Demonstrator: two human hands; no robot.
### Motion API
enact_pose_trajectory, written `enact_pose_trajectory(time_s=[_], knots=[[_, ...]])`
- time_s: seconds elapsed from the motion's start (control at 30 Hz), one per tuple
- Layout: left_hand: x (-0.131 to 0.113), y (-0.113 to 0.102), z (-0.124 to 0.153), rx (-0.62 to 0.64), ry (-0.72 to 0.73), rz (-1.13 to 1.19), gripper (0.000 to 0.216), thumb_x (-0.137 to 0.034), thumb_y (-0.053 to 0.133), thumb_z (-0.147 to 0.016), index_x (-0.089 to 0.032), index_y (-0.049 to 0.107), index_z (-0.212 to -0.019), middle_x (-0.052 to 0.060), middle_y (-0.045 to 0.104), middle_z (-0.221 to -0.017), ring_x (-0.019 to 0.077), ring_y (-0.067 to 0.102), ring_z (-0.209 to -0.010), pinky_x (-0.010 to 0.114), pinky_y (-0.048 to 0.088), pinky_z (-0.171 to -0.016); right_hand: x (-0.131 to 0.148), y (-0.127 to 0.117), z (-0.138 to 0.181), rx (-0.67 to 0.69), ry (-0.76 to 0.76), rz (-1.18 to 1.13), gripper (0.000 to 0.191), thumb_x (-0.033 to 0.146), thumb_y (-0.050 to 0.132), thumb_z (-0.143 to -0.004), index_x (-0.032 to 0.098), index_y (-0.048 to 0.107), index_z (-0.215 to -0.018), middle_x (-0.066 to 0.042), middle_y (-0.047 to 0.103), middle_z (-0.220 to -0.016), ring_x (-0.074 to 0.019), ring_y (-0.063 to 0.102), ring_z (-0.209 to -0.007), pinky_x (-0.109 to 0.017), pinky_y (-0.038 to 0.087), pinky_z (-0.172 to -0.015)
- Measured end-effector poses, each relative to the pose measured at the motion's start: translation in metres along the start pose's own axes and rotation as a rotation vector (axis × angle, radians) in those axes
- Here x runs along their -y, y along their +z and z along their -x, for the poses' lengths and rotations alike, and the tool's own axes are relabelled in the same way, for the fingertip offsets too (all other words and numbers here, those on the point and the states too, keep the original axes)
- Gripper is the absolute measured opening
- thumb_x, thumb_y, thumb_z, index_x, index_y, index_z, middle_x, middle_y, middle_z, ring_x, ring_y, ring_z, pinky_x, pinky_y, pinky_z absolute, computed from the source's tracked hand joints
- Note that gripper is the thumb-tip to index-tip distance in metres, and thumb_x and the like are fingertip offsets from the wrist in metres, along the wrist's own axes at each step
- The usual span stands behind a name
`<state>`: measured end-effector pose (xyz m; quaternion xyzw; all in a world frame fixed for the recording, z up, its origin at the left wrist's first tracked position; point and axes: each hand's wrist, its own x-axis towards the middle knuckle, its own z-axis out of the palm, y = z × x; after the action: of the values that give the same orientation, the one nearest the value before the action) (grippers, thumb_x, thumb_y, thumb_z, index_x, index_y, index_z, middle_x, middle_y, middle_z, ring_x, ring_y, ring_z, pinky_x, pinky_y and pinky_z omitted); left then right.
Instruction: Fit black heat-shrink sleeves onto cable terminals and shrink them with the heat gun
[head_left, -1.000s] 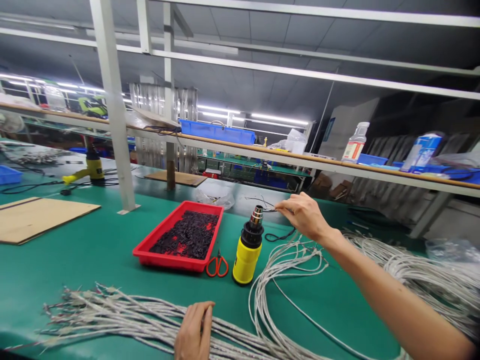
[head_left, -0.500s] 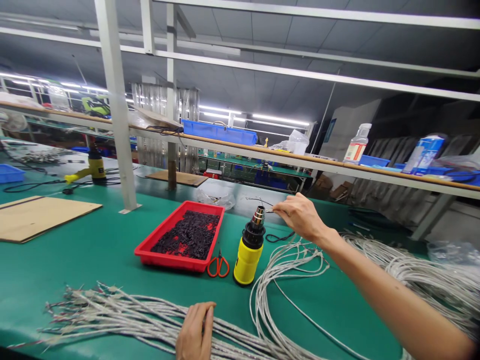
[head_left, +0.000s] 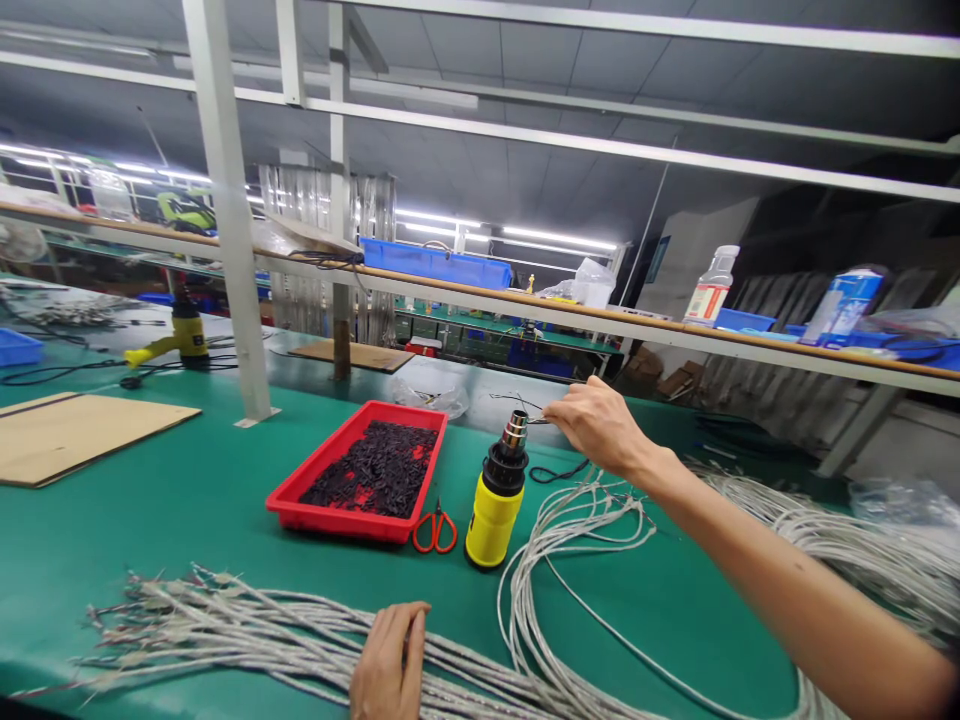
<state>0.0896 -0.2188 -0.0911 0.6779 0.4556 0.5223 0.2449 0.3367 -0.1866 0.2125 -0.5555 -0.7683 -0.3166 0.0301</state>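
Note:
My right hand (head_left: 596,425) pinches a cable end (head_left: 537,420) beside the metal nozzle of a yellow-and-black heat gun (head_left: 495,510). The gun stands upright on the table, nozzle up. Whether the cable end touches the nozzle is unclear. Low in the view, my left hand (head_left: 388,662) lies closed over a bundle of white braided cables (head_left: 285,630), its fingertips hidden. Frayed wire ends of that bundle point left. Just left of the gun are orange-handled scissors (head_left: 435,530) and a red tray (head_left: 281,502) holding many small black pieces.
More coiled white cables (head_left: 847,540) lie at the right, behind my forearm. Cardboard (head_left: 90,435) and a second yellow heat gun (head_left: 187,335) are on the left. A metal post (head_left: 232,220) and a shelf (head_left: 600,312) with a bottle (head_left: 712,287) and a blue bin (head_left: 435,263) stand behind.
Little differs. The whole view has shifted slightly; both hands keep nearly the same places, with the right hand still at the nozzle.

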Motion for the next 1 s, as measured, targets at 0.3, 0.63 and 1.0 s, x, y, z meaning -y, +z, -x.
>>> enact_pose_trajectory(time_s=[0.3, 0.63, 1.0], knots=[[-0.002, -0.001, 0.0, 0.007, 0.002, 0.01, 0.026, -0.036, 0.04, -0.092, -0.026, 0.063, -0.091, 0.002, 0.065, -0.086, 0.0219, 0.059, -0.085, 0.035, 0.044, -0.081, -0.001, 0.001, -0.002, -0.003, -0.016, 0.009, 0.024, 0.015, 0.051, -0.089, 0.019, 0.072, -0.077, -0.004, 0.063, -0.064, -0.0156, 0.051, -0.063, -0.03, 0.022, -0.064], [-0.003, -0.001, 0.0, 0.01, -0.001, 0.005, 0.026, -0.036, 0.039, -0.092, -0.025, 0.063, -0.09, 0.002, 0.064, -0.085, 0.0211, 0.06, -0.084, 0.034, 0.046, -0.078, 0.0, 0.005, 0.003, -0.118, 0.073, -0.263, 0.016, 0.02, 0.053, -0.09, 0.019, 0.068, -0.084, -0.004, 0.068, -0.071, -0.0171, 0.057, -0.068, -0.03, 0.031, -0.071], [-0.006, 0.0, -0.001, -0.022, 0.038, -0.035, 0.029, -0.037, 0.037, -0.092, -0.026, 0.064, -0.089, 0.002, 0.066, -0.084, 0.0215, 0.061, -0.083, 0.033, 0.047, -0.078, 0.006, 0.052, 0.022, -0.076, 0.417, -1.288, 0.034, 0.049, 0.053, -0.086, 0.016, 0.062, -0.08, -0.003, 0.066, -0.069, -0.0133, 0.046, -0.056, -0.026, 0.035, -0.056]])
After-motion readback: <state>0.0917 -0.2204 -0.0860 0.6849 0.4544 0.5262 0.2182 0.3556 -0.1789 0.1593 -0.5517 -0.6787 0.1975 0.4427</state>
